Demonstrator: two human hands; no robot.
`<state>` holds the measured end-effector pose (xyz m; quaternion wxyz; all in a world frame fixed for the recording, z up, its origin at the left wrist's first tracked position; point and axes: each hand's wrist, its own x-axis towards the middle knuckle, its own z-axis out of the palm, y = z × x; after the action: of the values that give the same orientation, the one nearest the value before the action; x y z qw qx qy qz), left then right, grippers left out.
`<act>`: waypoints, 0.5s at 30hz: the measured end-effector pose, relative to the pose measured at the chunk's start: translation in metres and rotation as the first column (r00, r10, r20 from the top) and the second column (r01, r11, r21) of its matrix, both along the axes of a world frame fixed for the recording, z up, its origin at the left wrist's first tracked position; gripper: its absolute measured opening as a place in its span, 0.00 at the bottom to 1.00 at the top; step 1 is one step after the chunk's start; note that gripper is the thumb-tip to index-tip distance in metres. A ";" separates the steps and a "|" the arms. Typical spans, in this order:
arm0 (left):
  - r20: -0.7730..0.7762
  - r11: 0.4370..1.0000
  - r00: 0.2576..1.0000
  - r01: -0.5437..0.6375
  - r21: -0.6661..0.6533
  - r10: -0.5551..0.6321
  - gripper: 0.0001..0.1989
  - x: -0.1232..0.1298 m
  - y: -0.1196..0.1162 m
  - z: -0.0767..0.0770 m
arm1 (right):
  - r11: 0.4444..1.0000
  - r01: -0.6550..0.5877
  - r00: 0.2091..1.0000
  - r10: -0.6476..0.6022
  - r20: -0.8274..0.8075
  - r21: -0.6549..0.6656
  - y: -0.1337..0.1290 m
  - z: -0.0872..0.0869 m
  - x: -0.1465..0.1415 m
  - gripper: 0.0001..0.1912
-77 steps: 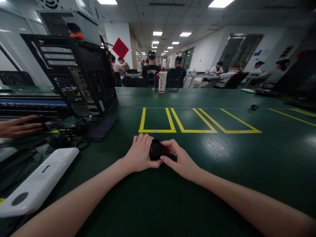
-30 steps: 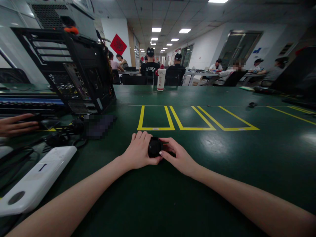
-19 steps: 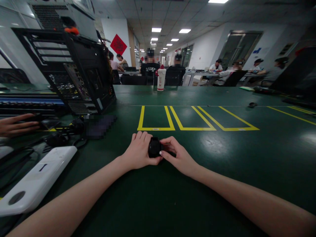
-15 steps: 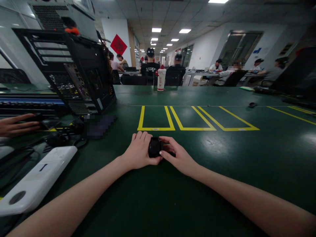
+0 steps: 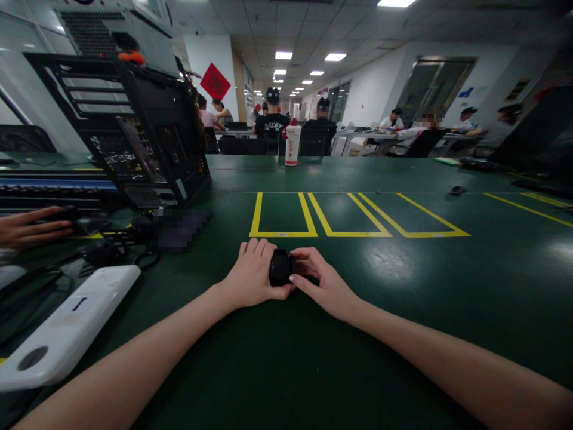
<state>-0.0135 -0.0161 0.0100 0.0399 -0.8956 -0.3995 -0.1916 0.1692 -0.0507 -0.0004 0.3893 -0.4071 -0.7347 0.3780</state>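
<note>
A small black object (image 5: 280, 268) is between my two hands on the dark green table (image 5: 340, 370), just in front of the yellow tape outlines. My left hand (image 5: 253, 273) is wrapped round its left side, with the thumb along the near edge. On the other side, my right hand (image 5: 319, 278) grips its right edge between thumb and fingers. The undersides of the fingers are partly hidden.
A black computer case (image 5: 156, 137) stands at the back left. Nearer are cables (image 5: 102, 251), a white device (image 5: 71, 325) and another person's hand (image 5: 33, 228). A white bottle (image 5: 292, 143) stands at the far edge. Yellow tape (image 5: 286, 234) marks several outlines. A black ring (image 5: 457, 190) lies right.
</note>
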 end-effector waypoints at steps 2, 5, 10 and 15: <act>0.003 1.000 1.000 0.001 -0.006 -0.001 0.30 0.000 0.000 0.000 | 1.000 0.005 1.000 -0.005 0.014 -0.015 0.000 0.000 0.000 0.20; 0.006 1.000 1.000 -0.002 -0.004 0.002 0.30 -0.001 0.001 0.000 | 1.000 -0.015 1.000 0.016 0.022 -0.020 -0.001 0.001 0.001 0.19; -0.001 1.000 1.000 0.002 -0.002 -0.002 0.30 -0.002 0.000 0.000 | 0.999 -0.034 0.999 0.034 -0.029 0.005 -0.001 0.002 0.000 0.14; -0.001 1.000 1.000 -0.008 0.011 0.008 0.31 0.000 0.001 -0.001 | 1.000 -0.018 0.999 0.018 -0.033 0.005 0.000 0.000 0.000 0.12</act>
<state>-0.0139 -0.0152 0.0087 0.0461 -0.8939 -0.4019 -0.1931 0.1694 -0.0505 -0.0004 0.3989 -0.3932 -0.7328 0.3864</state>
